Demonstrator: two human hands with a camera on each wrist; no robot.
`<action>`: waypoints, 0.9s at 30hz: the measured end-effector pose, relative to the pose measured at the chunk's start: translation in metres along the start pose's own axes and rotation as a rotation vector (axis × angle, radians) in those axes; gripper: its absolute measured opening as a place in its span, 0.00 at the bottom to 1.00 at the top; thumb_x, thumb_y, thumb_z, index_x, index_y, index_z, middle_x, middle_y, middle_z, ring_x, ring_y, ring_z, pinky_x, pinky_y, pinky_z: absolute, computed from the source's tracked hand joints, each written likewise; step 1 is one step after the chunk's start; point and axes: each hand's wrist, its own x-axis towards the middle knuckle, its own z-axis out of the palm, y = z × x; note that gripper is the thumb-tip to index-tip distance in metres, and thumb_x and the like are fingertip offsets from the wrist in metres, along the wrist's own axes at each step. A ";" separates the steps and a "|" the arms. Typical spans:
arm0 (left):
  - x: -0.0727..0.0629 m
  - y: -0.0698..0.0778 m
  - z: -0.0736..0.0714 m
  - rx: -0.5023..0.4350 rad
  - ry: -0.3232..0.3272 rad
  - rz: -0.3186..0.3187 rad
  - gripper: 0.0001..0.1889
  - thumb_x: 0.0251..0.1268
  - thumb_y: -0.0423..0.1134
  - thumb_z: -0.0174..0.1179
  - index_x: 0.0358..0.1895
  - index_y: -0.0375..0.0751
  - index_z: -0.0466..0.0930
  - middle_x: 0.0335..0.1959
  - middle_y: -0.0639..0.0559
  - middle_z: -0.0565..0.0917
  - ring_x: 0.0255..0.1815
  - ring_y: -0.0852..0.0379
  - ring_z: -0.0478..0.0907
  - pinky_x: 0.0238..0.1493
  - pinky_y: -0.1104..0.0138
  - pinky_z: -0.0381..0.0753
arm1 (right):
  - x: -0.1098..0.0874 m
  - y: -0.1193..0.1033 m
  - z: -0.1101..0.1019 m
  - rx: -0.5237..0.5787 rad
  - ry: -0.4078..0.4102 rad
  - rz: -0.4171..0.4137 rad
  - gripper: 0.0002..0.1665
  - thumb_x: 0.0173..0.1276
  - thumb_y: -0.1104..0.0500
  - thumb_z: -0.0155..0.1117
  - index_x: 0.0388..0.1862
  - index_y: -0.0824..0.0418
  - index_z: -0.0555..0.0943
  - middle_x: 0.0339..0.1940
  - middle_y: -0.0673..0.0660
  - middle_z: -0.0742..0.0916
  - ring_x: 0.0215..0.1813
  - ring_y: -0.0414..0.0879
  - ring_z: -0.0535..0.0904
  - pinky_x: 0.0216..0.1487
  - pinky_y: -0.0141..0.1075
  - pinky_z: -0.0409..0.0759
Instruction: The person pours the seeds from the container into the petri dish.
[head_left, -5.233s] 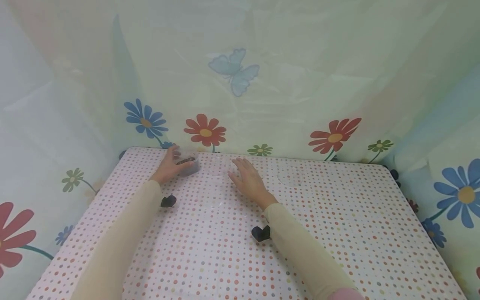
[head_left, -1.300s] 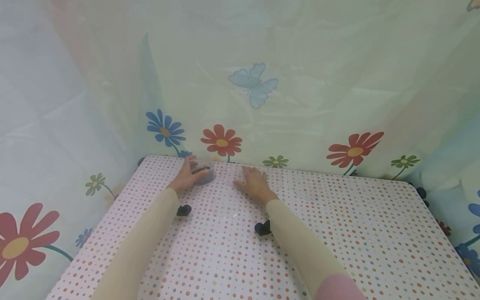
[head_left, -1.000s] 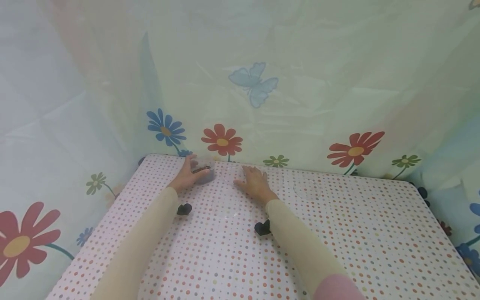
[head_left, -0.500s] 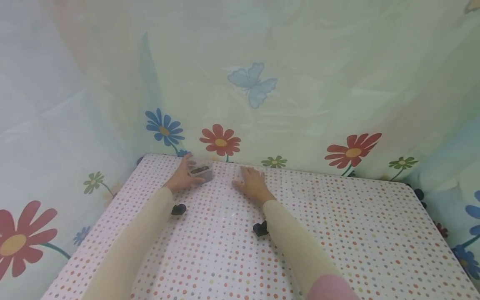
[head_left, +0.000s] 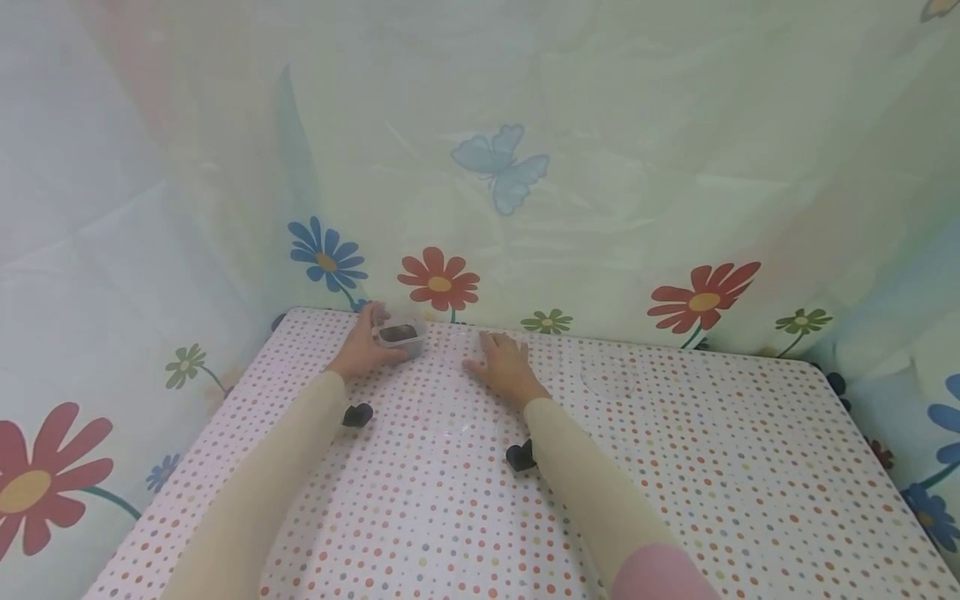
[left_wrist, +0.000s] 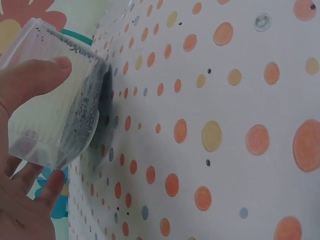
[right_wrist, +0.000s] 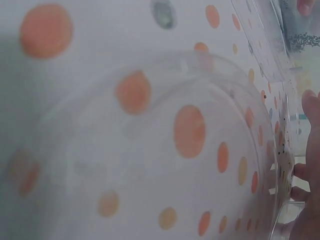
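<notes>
My left hand (head_left: 363,348) grips a clear plastic tub (head_left: 412,345) at the table's far left, thumb on the near side. In the left wrist view the tub (left_wrist: 82,107) is tilted, with fine dark grains clinging along its side; the thumb lies across it and the fingers are behind. To the right of it, my right hand (head_left: 506,368) stays low over the table, fingers loosely bent forward and thumb out to the left. In the right wrist view its fingertips are right at the rim of a shallow clear dish (right_wrist: 283,137) with dark specks in it.
A large round clear plastic piece (right_wrist: 190,70) lies nearest the right wrist camera, and a straight-edged clear piece (right_wrist: 260,37) lies beyond it. Another clear round outline (head_left: 606,379) is to the right. The dotted table (head_left: 712,467) ends at a flowered curtain (head_left: 600,208).
My left hand has tipped the tub during the last second, so more of its dark contents shows from above. My right hand has kept its place; the view has shifted slightly.
</notes>
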 end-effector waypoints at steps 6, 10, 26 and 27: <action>0.000 0.009 -0.001 0.034 -0.004 0.016 0.54 0.48 0.44 0.74 0.75 0.58 0.44 0.74 0.45 0.60 0.75 0.40 0.57 0.72 0.44 0.62 | 0.000 -0.001 -0.002 -0.007 -0.015 0.013 0.45 0.71 0.35 0.50 0.77 0.57 0.56 0.75 0.61 0.66 0.79 0.56 0.55 0.77 0.62 0.43; -0.001 0.014 -0.002 0.047 -0.009 0.048 0.54 0.50 0.42 0.74 0.76 0.58 0.44 0.74 0.45 0.60 0.76 0.41 0.57 0.72 0.45 0.63 | 0.000 -0.001 -0.003 0.002 -0.026 0.019 0.45 0.71 0.35 0.51 0.77 0.57 0.55 0.75 0.61 0.66 0.79 0.56 0.54 0.77 0.62 0.42; 0.004 0.027 -0.003 0.123 -0.023 0.119 0.53 0.47 0.39 0.74 0.75 0.58 0.49 0.74 0.45 0.61 0.75 0.39 0.58 0.72 0.41 0.59 | 0.001 0.000 0.000 0.011 -0.026 0.022 0.45 0.70 0.34 0.52 0.77 0.56 0.56 0.75 0.60 0.66 0.79 0.56 0.54 0.77 0.62 0.42; 0.005 0.028 -0.003 0.123 -0.025 0.117 0.53 0.47 0.39 0.74 0.75 0.58 0.49 0.74 0.45 0.61 0.75 0.39 0.58 0.72 0.41 0.59 | 0.001 0.000 0.000 0.013 -0.025 0.023 0.45 0.70 0.34 0.52 0.77 0.56 0.56 0.75 0.60 0.66 0.79 0.56 0.54 0.77 0.62 0.42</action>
